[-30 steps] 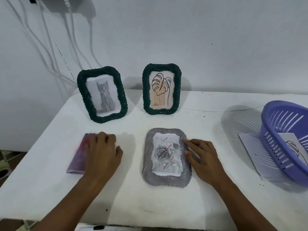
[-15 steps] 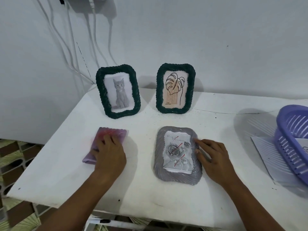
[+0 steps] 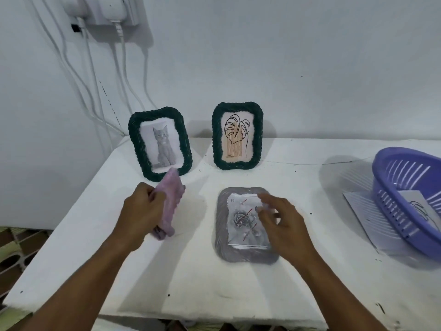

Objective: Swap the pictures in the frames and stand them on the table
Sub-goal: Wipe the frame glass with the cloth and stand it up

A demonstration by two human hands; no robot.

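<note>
two green frames (image 3: 160, 144) stand far on the worktop (image 3: 200, 278). left hand (image 3: 140, 211) grips the tilted pink frame (image 3: 170, 203); right hand (image 3: 282, 223), fingers loosely spread, hovers over the flat grey frame (image 3: 245, 224). step: lifting frames; next, probably opening a back.

Left hand (image 3: 140, 211) grips a tilted pink frame (image 3: 170, 204) at centre left; right hand (image 3: 281, 220) hovers, fingers spread, over a flat grey frame (image 3: 223, 235) at centre.

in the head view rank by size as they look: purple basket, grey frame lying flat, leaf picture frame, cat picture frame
1. Purple plastic basket, though cut off at the edge
2. Grey woven frame, nearer the camera
3. Dark green leaf frame and dark green cat frame: alike
</note>
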